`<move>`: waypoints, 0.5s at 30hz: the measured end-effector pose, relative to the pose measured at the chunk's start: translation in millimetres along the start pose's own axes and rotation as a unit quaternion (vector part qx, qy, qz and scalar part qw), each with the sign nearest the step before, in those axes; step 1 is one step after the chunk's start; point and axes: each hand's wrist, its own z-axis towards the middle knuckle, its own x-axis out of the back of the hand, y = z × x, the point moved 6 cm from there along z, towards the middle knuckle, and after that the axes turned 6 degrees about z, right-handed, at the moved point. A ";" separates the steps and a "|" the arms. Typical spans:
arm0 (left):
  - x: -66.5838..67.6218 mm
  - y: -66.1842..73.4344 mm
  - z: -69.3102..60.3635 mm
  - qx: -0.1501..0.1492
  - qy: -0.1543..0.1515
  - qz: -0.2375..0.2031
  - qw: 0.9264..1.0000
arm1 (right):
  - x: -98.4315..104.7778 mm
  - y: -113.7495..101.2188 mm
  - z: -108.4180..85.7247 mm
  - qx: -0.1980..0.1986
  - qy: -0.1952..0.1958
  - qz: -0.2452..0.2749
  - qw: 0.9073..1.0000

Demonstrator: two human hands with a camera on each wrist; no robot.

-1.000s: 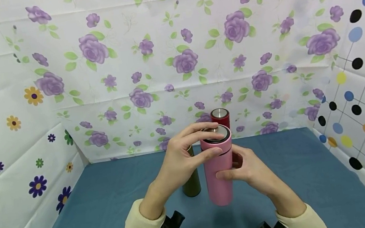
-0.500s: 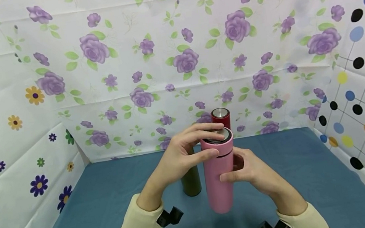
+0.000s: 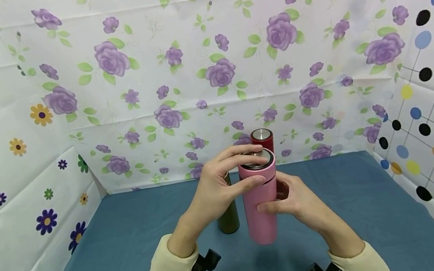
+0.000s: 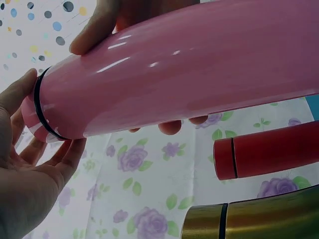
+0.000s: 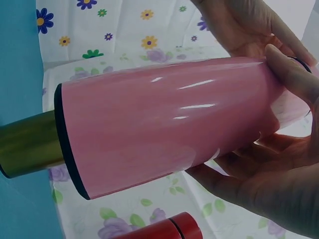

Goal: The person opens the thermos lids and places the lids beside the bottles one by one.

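A pink thermos (image 3: 261, 212) with a steel-topped lid stands upright between the two hands, apparently a little above the table, with a shadow under it. My left hand (image 3: 217, 183) grips the lid, thumb on the near side and fingers over the top and far side. Lower down, my right hand (image 3: 297, 196) holds the body from the right, thumb in front. The left wrist view shows the lid (image 4: 34, 112) against the body with a dark ring at the seam. The thermos's dark base rim (image 5: 70, 144) is visible in the right wrist view.
An olive-green thermos (image 3: 228, 218) stands just behind and left of the pink one, partly hidden by the left hand. Farther back is a red thermos (image 3: 262, 138), mostly hidden. Blue cloth (image 3: 151, 226) covers the table, with patterned curtains (image 3: 191, 65) around it.
Half a second ago the pink thermos sat slightly lower and nearer; it has moved back up with both hands still on it. The green and red thermoses stay put.
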 end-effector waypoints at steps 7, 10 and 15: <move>1.2 -6.1 -2.9 0.024 -0.041 -0.054 0.997 | 0.1 1.1 -0.2 -0.007 -0.009 0.008 1.000; 1.2 -8.5 -2.9 0.034 -0.060 -0.092 0.993 | -0.4 1.5 -0.9 -0.006 -0.025 0.016 1.000; 0.9 -9.3 -2.3 0.033 -0.064 -0.106 0.992 | -1.2 1.8 -1.3 0.001 -0.041 0.026 0.999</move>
